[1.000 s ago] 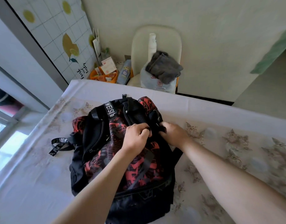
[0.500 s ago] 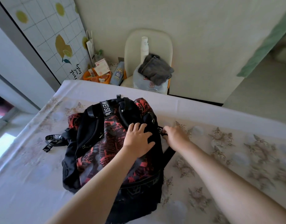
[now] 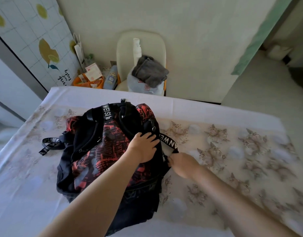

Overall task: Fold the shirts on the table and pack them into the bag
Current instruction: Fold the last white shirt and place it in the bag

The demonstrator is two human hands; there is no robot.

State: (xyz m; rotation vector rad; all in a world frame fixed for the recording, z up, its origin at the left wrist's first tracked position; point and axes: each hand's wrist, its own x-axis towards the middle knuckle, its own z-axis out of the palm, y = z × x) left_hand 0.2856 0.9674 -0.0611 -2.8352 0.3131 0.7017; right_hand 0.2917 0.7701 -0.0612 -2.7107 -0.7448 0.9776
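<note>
Bag (image 3: 99,151): black-and-red backpack, flat on the bench (image 3: 233,168), left of centre. Left grip (image 3: 142,147): fingers straight, pressing the bag's top. Right grip (image 3: 183,164): fingers curled, pinching the lettered strap (image 3: 169,143) at the bag's right edge. Beyond the bench: white chair (image 3: 123,48) bearing grey cloth (image 3: 150,71).

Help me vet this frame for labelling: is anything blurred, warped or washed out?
Head view: the centre is sharp, with the white lettering on the backpack's strap readable beside the left hand. The tablecloth print smears soft toward the lower right, past the right hand. Daylight from the left washes out the tablecloth's left edge, and the wide-angle lens slants the wall edges.
</note>
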